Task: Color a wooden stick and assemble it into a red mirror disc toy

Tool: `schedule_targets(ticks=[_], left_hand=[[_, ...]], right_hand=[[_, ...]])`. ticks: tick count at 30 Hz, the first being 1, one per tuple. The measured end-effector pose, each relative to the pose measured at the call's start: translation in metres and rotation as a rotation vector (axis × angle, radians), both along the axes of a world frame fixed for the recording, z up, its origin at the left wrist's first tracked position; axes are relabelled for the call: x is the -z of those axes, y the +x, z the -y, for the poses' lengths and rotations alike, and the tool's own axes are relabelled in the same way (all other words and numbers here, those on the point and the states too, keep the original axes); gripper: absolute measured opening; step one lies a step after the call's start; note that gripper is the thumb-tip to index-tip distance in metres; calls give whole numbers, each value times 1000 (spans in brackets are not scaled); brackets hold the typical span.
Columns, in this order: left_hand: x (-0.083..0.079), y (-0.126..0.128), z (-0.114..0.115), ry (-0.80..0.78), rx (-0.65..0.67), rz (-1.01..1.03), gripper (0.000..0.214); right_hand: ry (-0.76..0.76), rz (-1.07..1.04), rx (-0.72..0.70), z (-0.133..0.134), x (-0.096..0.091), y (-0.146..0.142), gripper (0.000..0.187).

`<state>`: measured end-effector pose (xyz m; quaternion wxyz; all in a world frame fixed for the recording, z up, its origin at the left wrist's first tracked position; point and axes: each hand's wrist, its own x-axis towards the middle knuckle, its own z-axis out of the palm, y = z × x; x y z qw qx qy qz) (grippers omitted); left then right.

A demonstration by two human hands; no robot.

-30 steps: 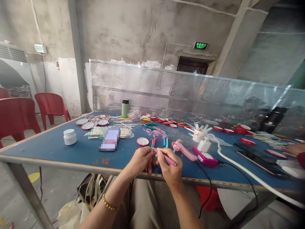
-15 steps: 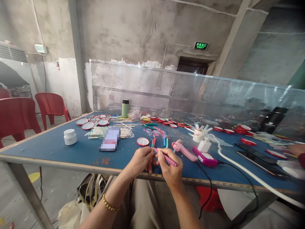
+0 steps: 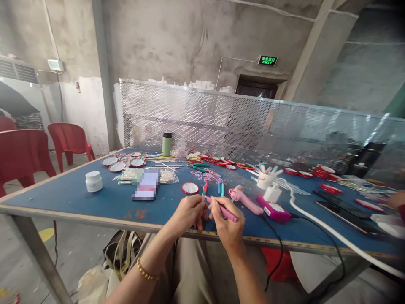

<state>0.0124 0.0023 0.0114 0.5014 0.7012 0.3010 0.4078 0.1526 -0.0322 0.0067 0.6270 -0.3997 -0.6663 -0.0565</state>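
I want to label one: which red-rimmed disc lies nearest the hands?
The lone red-rimmed disc just beyond the left hand; the other discs lie in groups farther back on the table.

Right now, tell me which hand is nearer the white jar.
Left. The left hand is right of the white jar; the right hand is farther right, holding a pen.

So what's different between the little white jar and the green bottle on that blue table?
The white jar is squat and wide; the green bottle is tall and slim. The jar's lid is white like its body, the bottle's cap dark. The jar stands alone near the table's left edge; the bottle stands at the back, by the perforated screen. Both are upright, closed and on the blue table.
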Motion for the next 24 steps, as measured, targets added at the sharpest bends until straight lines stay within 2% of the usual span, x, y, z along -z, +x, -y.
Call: schedule_targets(ticks=[18,24], left_hand=[[8,3,-5,-11,3,21,35],[5,2,-4,5,-5,16,36]], right_hand=[[32,19,1,0,-2,0,17],[21,32,-14,0,-4,-1,18]])
